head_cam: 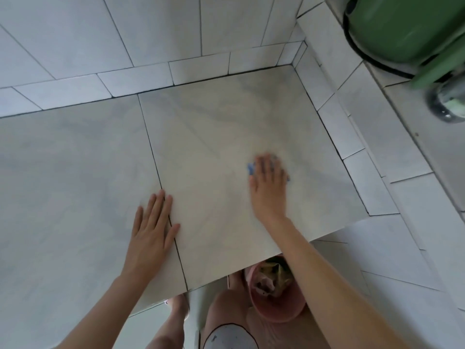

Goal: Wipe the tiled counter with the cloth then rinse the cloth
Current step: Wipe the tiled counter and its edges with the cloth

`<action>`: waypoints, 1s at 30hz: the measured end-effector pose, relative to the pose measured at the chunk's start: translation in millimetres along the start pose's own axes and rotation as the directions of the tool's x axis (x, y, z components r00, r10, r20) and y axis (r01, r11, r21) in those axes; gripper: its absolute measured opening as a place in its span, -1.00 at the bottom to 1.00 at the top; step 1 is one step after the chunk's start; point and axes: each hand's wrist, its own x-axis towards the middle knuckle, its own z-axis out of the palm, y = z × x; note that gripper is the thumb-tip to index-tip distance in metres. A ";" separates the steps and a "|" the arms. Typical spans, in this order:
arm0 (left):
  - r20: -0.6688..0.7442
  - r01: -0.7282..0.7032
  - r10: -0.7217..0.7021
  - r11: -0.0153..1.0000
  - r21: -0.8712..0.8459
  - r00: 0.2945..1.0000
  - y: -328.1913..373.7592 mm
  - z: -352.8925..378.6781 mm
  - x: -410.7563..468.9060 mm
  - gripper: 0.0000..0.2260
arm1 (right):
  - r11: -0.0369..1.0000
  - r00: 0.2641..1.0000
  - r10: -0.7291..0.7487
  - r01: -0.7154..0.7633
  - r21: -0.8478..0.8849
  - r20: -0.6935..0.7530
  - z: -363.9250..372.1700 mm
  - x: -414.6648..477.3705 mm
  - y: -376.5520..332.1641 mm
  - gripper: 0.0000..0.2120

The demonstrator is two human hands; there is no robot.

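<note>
Tiled counter (226, 122), blue cloth (250, 170) mostly hidden under right hand (268, 190)

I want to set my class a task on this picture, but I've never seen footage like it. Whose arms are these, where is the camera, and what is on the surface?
There is no machine here. A person wears a camera on the head, looking forward and down, so the two bare arms are their own. The left hand lies flat on the tiled counter, fingers straight, holding nothing. The right hand presses a blue cloth against the counter. The hand looks blurred and hides most of the cloth. Below the counter's front edge a pink bucket stands by the person's legs. A green container shows at the top right.
</note>
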 end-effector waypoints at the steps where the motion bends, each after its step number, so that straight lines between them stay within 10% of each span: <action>1: -0.010 0.020 -0.020 1.000 -0.012 1.000 -0.7 0.3 0.6 -0.44 | 0.995 0.995 -0.098 0.098 0.004 0.002 6.2 -11.4 -20.6 -0.47; 9: -0.055 0.081 -0.079 0.996 0.027 0.995 -13.3 -2.8 5.9 -0.46 | 0.762 0.755 -0.645 0.647 0.026 0.116 17.8 -47.3 -43.3 -0.53; 14: -0.060 0.091 -0.087 0.994 0.065 0.994 -9.4 -0.3 5.2 -0.48 | 0.972 0.976 -0.219 0.219 -0.086 0.010 -5.9 42.4 41.7 -0.48; 20: -0.042 0.071 -0.068 0.995 0.076 0.997 -12.6 2.1 7.6 -0.48 | 0.991 0.991 0.127 -0.128 -0.028 -0.032 -15.3 99.1 7.7 -0.52; 30: 0.023 0.050 -0.050 0.999 0.020 0.998 -20.5 -1.1 9.6 -0.46 | 0.758 0.760 -0.644 0.649 -0.064 0.087 30.5 -15.5 -115.8 -0.53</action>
